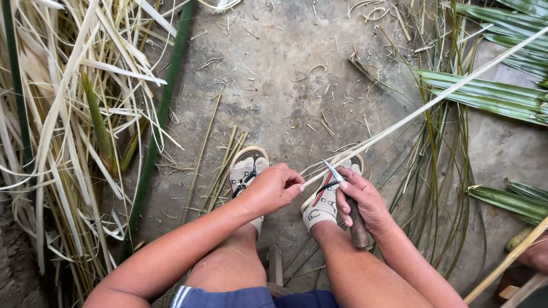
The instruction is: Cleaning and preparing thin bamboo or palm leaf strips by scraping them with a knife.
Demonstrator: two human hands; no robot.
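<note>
My left hand (pixel 275 188) pinches the near end of a long pale bamboo strip (pixel 425 105) that runs up and to the right across the ground. My right hand (pixel 364 201) grips a knife (pixel 349 205) by its wooden handle, the short blade pointing up and resting against the strip just right of my left fingers. Both hands hover above my feet, which wear light slippers (pixel 246 169).
A heap of pale split strips and shavings (pixel 68 137) lies at left beside a long green stalk (pixel 162 111). Green leaf blades (pixel 496 94) lie at right, thin green slivers (pixel 439 188) below them. The concrete ground (pixel 285 68) is littered with scraps.
</note>
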